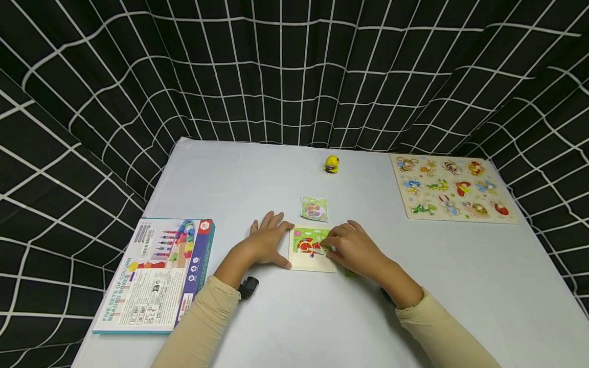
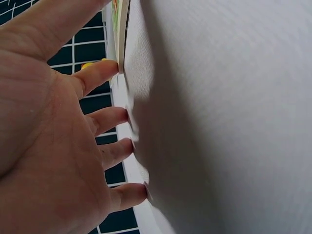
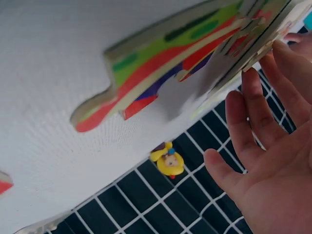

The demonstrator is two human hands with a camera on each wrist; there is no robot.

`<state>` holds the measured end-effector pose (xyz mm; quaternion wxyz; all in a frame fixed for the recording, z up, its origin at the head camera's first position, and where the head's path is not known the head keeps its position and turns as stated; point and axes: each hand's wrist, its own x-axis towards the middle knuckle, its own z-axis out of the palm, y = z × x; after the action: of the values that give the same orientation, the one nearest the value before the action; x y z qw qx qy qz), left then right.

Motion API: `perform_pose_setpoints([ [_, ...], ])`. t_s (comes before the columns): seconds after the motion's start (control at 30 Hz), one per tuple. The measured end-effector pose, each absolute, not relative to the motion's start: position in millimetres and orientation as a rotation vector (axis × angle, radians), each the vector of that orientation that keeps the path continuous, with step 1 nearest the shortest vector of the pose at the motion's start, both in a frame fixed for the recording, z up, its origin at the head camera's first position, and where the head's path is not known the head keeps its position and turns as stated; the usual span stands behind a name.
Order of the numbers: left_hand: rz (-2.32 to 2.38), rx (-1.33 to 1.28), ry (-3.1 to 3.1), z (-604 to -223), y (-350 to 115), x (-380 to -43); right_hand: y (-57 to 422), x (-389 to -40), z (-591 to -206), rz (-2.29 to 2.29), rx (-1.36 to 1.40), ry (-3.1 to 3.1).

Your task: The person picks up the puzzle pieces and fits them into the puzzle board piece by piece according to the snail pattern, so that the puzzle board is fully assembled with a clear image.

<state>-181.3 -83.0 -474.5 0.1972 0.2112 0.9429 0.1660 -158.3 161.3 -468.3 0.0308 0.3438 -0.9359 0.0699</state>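
Square pale-wood puzzle board (image 1: 311,263) sits well in from the white desk (image 1: 303,322) edges, left hand (image 1: 268,243) spread, thumb and index by its left corners. Right hand (image 1: 355,249)'s pinching a green wooden jigsaw piece (image 1: 327,248) near its right edge.

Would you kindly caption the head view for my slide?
Left hand touches a square, colourful wooden puzzle; right hand at its edge.

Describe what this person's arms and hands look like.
The left sleeve and right sleeve are plain beige, ending short of the wrists. The left hand and right hand are bare: no gloves or rings show. A blocky black device sits at the left wrist; a dark object at the right wrist is mostly hidden.
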Motion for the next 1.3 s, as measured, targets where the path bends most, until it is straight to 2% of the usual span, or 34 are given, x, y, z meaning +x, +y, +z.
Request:
perform_pose_setpoints([
  [0.7, 0.465, 0.588, 2.643, -472, -83, -180, 161, -157, -468, 0.229, 1.062, -2.894],
  [1.3, 0.462, 0.598, 2.651, -472, -83, -180, 204, -124, -451, 0.245, 0.979, -3.064],
])
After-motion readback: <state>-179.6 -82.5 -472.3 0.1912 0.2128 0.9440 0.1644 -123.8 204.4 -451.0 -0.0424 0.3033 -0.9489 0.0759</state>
